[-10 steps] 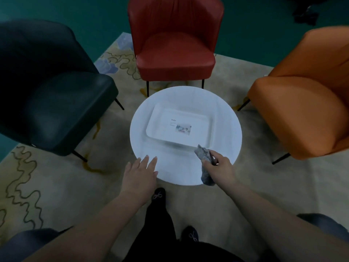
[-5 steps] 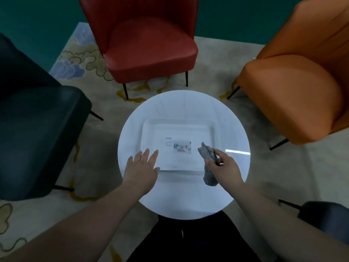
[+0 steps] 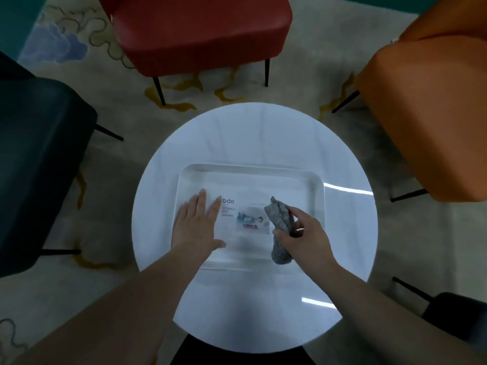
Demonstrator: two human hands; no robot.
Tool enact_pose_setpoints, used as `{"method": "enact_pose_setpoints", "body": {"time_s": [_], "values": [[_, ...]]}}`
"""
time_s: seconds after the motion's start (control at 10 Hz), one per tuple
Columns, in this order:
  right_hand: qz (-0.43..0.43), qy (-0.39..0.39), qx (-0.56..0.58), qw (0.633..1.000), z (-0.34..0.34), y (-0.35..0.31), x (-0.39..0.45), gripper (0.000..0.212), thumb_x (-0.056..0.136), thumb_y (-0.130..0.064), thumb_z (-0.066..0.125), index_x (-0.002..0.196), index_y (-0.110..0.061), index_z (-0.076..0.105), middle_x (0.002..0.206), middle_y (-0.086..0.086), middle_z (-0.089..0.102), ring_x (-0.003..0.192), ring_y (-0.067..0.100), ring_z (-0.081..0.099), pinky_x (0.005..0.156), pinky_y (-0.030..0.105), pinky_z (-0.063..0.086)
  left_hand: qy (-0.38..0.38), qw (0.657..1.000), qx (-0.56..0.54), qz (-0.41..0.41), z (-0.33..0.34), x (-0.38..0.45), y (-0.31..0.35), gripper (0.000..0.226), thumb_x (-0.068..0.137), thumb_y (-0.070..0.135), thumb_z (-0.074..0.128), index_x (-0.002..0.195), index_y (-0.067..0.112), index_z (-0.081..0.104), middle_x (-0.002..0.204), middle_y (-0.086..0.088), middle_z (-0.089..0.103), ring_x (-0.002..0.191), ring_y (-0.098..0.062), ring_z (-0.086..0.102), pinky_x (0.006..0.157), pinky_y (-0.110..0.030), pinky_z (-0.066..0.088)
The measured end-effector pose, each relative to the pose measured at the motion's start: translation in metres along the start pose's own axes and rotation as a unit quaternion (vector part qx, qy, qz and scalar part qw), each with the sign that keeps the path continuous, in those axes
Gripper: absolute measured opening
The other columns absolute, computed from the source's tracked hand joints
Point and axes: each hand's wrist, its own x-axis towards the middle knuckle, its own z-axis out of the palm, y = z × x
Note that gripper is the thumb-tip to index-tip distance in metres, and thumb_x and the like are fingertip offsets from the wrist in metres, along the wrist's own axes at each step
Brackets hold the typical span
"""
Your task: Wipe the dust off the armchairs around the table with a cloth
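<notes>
My right grip (image 3: pixel 303 238) holds the grey cloth (image 3: pixel 280 233), bunched, above the tray (image 3: pixel 315 185). My left grip (image 3: pixel 196 222) is flat and wide over the tray's left side. The tray label (image 3: pixel 238 214) reads "bdo". Red chair (image 3: pixel 200 30), orange chair (image 3: pixel 432 111) and dark chair (image 3: pixel 39 154) ring the bench (image 3: pixel 253 133).

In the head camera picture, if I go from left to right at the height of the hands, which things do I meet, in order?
Dark armchair → left hand → label in the tray → grey cloth → right hand → orange armchair.
</notes>
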Motion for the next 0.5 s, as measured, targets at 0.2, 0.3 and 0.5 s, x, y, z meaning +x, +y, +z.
{"method": "enact_pose_setpoints", "body": {"time_s": [0.2, 0.3, 0.5], "values": [[-0.017, 0.037, 0.001, 0.999, 0.033, 0.002, 0.022, 0.061, 0.077, -0.032, 0.077, 0.130, -0.036, 0.048, 0.105, -0.004, 0.048, 0.087, 0.003, 0.055, 0.071, 0.008, 0.044, 0.007, 1.000, -0.011, 0.003, 0.004, 0.011, -0.001, 0.118, 0.071, 0.075, 0.058, 0.147, 0.032, -0.022, 0.156, -0.011, -0.025, 0.146, -0.026, -0.013, 0.118, -0.039, -0.002], [-0.026, 0.058, -0.003, 0.998, 0.047, -0.002, 0.033, 0.065, 0.075, -0.034, 0.079, 0.129, -0.034, 0.044, 0.103, -0.006, 0.044, 0.085, 0.000, 0.050, 0.064, 0.004, 0.037, 0.005, 1.000, -0.012, 0.005, 0.000, 0.012, -0.001, 0.118, 0.072, 0.075, 0.057, 0.147, 0.032, -0.022, 0.156, -0.011, -0.024, 0.146, -0.025, -0.013, 0.118, -0.039, -0.003], [0.037, -0.007, -0.025, 0.999, 0.045, 0.001, 0.042, 0.079, 0.074, -0.030, 0.080, 0.139, -0.029, 0.036, 0.115, 0.005, 0.041, 0.094, 0.018, 0.054, 0.081, 0.027, 0.049, -0.029, 0.999, -0.003, 0.021, -0.015, 0.012, -0.006, 0.109, 0.079, 0.069, 0.056, 0.148, 0.032, -0.020, 0.157, -0.008, -0.022, 0.147, -0.024, -0.011, 0.118, -0.041, -0.001]]}}
